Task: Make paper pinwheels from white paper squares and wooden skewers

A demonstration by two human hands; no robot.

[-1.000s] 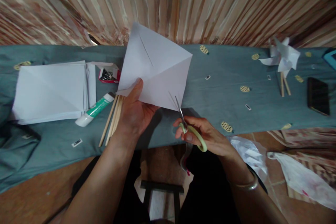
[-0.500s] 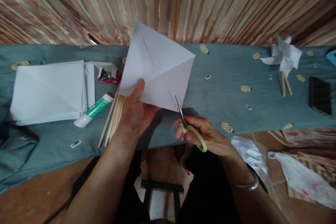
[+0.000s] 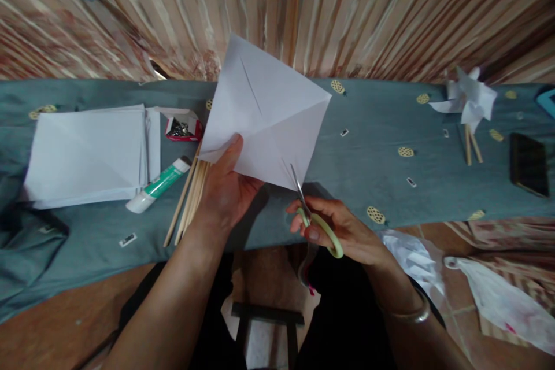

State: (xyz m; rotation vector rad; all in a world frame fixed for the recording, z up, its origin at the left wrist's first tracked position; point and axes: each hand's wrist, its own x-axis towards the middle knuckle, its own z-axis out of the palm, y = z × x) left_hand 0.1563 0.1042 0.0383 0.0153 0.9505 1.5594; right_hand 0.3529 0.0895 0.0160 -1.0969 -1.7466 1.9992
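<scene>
My left hand (image 3: 225, 191) grips a square white sheet of paper (image 3: 277, 110) by its lower left side, thumb on top and fingers beneath. Fold lines cross the sheet, and a slit runs inward from its top corner. In my right hand (image 3: 338, 222) is a pair of scissors (image 3: 326, 231) with pale green handles. Their blades are at the sheet's lower corner, one lying over the paper along a crease. The other blade is mostly hidden under the sheet.
On the green tablecloth (image 3: 368, 173) at left lie a paper stack (image 3: 87, 156), a glue tube (image 3: 158, 185), an open red box of small metal pieces (image 3: 184, 128) and wooden sticks (image 3: 191, 196). Paper pinwheels (image 3: 472, 98) and a phone (image 3: 529, 165) are at right. A stool (image 3: 267, 313) stands below.
The sheet appears slightly further right and the whole view has shifted a little. Both hands keep their holds, with the scissors still at the sheet's lower corner.
</scene>
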